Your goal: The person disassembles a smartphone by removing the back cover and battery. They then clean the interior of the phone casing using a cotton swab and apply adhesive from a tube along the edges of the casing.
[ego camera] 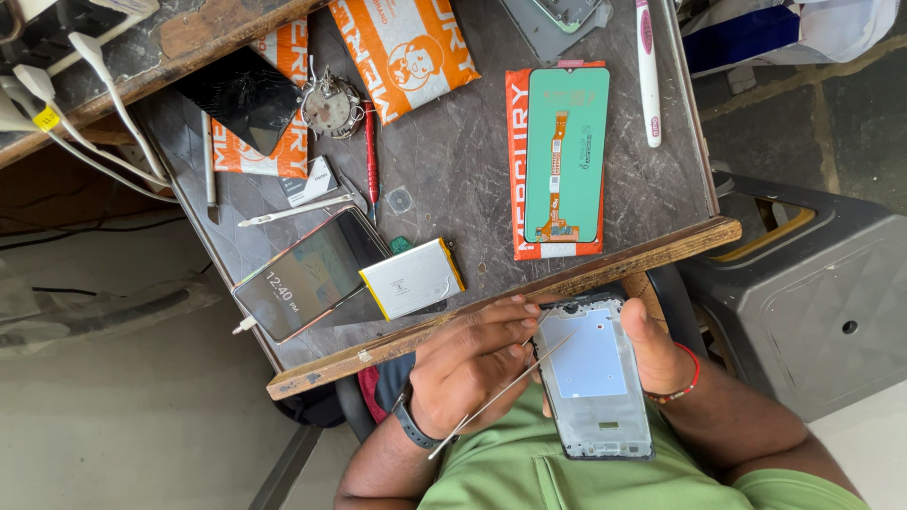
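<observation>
Nearest the camera, the person's left hand [472, 364] pinches thin metal tweezers [501, 397], tips resting on the phone frame [595, 378]. Right of it, the right hand [657, 354] grips that frame at its edge, over the lap. Judged from this, the frame is stripped: the battery [411, 279] lies out on the table [453, 142] beyond the left hand, and the replacement screen [565, 156] beyond the right hand is unfitted. Tweezer tips are too fine to resolve.
</observation>
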